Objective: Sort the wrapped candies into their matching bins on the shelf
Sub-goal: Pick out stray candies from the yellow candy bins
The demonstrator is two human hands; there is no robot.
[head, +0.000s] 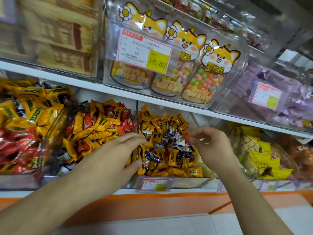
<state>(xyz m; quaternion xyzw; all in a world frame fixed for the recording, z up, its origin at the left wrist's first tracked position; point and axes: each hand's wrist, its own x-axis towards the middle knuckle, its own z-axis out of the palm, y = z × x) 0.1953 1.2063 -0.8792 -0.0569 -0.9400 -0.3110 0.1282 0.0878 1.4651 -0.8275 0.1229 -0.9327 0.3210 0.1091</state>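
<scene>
Right hand [210, 145] pinches red candy [186, 136] at fingertips over middle bin [169, 181]. Left hand [122, 150] fingers straight, relaxed, tips touching dark-blue candy [149, 138].

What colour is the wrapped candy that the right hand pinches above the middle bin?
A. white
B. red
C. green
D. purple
B: the right hand pinches a small red candy between its fingertips, above the middle bin of orange and dark blue candies.
</scene>
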